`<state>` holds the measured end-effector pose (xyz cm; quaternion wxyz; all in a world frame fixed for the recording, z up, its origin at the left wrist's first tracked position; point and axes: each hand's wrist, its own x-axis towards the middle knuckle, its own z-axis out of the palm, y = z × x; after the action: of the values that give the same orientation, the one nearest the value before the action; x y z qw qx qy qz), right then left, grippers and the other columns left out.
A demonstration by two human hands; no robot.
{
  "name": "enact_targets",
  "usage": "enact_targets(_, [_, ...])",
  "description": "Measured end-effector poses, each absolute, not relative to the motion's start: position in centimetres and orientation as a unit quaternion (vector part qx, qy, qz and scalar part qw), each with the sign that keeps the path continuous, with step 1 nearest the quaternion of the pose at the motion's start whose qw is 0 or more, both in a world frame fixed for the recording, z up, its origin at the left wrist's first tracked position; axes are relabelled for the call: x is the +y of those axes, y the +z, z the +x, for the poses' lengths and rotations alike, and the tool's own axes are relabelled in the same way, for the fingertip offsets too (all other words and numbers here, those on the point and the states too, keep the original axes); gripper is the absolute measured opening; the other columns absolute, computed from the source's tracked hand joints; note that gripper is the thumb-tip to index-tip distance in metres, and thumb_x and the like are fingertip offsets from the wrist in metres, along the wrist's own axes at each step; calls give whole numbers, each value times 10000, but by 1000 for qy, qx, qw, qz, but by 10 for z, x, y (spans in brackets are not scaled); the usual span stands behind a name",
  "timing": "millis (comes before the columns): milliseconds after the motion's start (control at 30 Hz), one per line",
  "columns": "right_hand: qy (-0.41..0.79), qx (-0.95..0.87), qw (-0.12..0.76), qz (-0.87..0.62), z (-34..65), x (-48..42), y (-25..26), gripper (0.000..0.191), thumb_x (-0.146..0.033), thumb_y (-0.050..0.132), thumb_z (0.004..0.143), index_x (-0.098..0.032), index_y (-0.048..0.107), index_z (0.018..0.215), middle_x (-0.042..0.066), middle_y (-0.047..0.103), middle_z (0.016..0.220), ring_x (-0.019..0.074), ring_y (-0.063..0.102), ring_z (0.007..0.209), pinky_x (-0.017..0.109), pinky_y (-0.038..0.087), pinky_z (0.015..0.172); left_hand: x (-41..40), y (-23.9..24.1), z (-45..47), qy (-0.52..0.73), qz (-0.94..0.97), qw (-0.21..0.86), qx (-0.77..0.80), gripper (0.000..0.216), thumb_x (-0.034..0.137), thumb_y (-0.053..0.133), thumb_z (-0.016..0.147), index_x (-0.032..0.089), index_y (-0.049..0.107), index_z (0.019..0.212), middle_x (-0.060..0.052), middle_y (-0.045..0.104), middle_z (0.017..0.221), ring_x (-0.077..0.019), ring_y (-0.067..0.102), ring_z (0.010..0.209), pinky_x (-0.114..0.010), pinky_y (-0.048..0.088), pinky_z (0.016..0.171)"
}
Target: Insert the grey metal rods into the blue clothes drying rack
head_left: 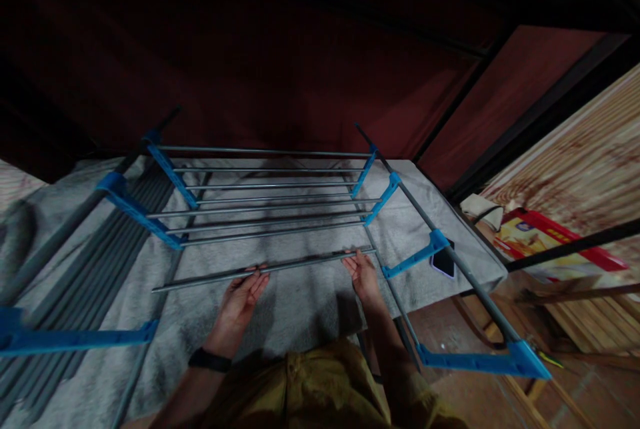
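Rod [300,263] lies loose across the grey cloth [300,309], just short of the rack's filled rungs [270,206]. The left hand [240,299] rests on it with near-straight fingers, while the right hand [363,272] is curled lightly round its end. Two bracket pairs carry rods, but the blue bracket [407,261] beside this rod looks bare, and spare rods [100,262] lie to its left.

Loose rod [300,263]: grey metal, smooth, dull sheen; rack bars [265,232]: same grey metal, smooth, faintly glossy; brackets [131,206]: blue plastic, smooth, semi-matt; table cover [300,309]: grey cloth, matt, fuzzy, slightly creased; bundle of tubes [95,269]: dark grey, matt, metal or plastic not discernible; wristband [210,360]: black, matt; garment [310,382]: mustard cloth, matt, wrinkled; wall panel [590,156]: pale wood, grained, rough-looking; packet [540,239]: red and yellow, glossy.
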<state>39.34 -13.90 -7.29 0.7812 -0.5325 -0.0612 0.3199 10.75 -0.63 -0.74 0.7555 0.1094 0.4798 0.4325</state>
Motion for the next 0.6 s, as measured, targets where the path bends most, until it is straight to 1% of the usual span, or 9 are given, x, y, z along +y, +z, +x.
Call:
enact_targets(100, [331, -61, 777, -532, 390, -140, -68, 229, -448, 868, 785, -335, 703, 898, 20, 842, 938, 268, 824, 943, 436, 707, 884, -7, -1, 111, 429, 117, 737, 509, 336, -108, 627, 921, 179, 715, 768, -33, 818, 796, -162, 820, 736, -273, 700, 773])
enact_targets(233, [345, -35, 777, -525, 387, -140, -63, 309, -406, 930, 716, -330, 641, 792, 5, 847, 961, 245, 816, 949, 404, 702, 905, -9, 9, 115, 430, 118, 728, 520, 362, -116, 615, 928, 186, 707, 751, -7, 806, 773, -149, 814, 716, -263, 700, 771])
enact_targets(433, [360, -1, 783, -507, 384, -139, -62, 480, -407, 1042, 644, -305, 580, 724, -48, 742, 764, 211, 805, 833, 349, 709, 856, -12, 8, 121, 425, 114, 742, 506, 358, -124, 647, 892, 183, 707, 718, -28, 814, 780, -181, 828, 723, -290, 707, 768])
enact_targets(500, [364, 0, 784, -503, 383, -140, -62, 483, -403, 1052, 655, -297, 588, 740, -38, 753, 770, 215, 814, 842, 343, 711, 846, -11, 8, 124, 427, 108, 739, 509, 357, -122, 652, 897, 178, 706, 712, -32, 813, 772, -184, 828, 716, -287, 701, 747])
enact_targets(600, [369, 3, 783, -500, 383, -141, -61, 379, -409, 1007, 745, -290, 655, 815, -18, 792, 828, 217, 826, 869, 346, 716, 857, -10, 9, 124, 439, 102, 731, 512, 360, -115, 677, 891, 185, 676, 693, -17, 802, 744, -179, 823, 698, -282, 697, 735])
